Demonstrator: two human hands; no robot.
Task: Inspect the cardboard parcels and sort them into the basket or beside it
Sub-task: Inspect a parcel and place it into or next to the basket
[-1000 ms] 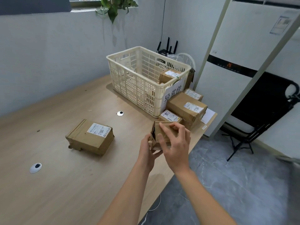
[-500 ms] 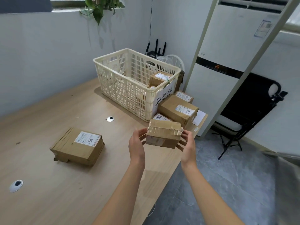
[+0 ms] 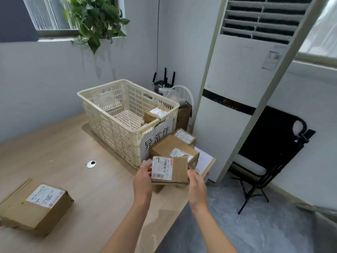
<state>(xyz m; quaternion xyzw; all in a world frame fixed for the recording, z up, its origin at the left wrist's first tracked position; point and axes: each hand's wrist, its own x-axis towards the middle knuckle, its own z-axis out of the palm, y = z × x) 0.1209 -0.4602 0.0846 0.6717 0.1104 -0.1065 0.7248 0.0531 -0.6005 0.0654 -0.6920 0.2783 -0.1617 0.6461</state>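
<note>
I hold a small cardboard parcel (image 3: 177,169) between both hands above the table's right edge, its white label facing up. My left hand (image 3: 143,179) grips its left side and my right hand (image 3: 197,187) grips its right side. Behind it stands the cream plastic basket (image 3: 116,128) with a paper sign on its near end and a labelled parcel (image 3: 155,114) inside. Two parcels, one large (image 3: 170,146) and one smaller (image 3: 185,136), lie beside the basket on the right. Another parcel (image 3: 36,207) lies on the table at the left.
The wooden table (image 3: 82,179) ends close to my hands, with grey floor beyond. A tall white air conditioner (image 3: 233,106) and a black folded stand (image 3: 269,152) are on the right. White paper (image 3: 204,161) lies at the table corner. A round grommet (image 3: 91,164) sits mid-table.
I have turned the small parcel over in my hands, from its end to its taped side to its label side. My view has lifted and shifted toward the basket.
</note>
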